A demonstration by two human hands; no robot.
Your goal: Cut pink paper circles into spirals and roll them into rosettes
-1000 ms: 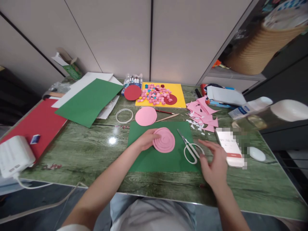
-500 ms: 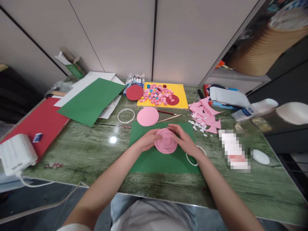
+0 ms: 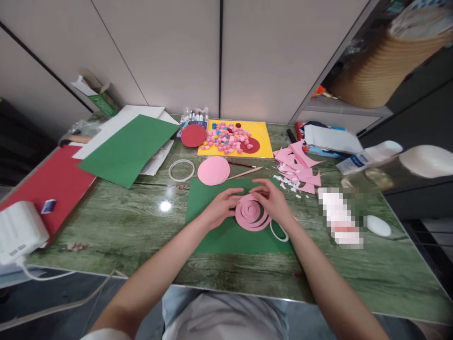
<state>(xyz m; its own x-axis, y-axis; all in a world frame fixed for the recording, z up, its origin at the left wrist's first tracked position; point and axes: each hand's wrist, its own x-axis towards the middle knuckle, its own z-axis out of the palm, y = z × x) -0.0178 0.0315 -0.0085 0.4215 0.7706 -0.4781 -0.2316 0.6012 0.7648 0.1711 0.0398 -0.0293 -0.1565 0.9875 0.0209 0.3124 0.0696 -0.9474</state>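
A pink paper spiral (image 3: 252,218), its coils spread apart at the lower right, lies over a green sheet (image 3: 233,243). My right hand (image 3: 272,200) pinches the spiral's upper right edge between thumb and fingers. At the spiral's left side, my left hand (image 3: 223,207) has its fingers apart, with the tips close to the paper. A white ring-shaped roll of tape (image 3: 279,238) sits just under my right wrist, partly covered by it.
Pink paper circles (image 3: 213,171), a pencil (image 3: 246,173) and another tape roll (image 3: 181,170) lie beyond the green sheet. Pink pompoms (image 3: 228,138) cover a yellow sheet (image 3: 264,137). Pink scraps (image 3: 299,165) are at the right, a white power adapter (image 3: 21,231) at the left.
The spiral has shifted slightly right and its coils have opened out. My left hand has loosened from its edge, fingers now apart; my right hand stays on it.
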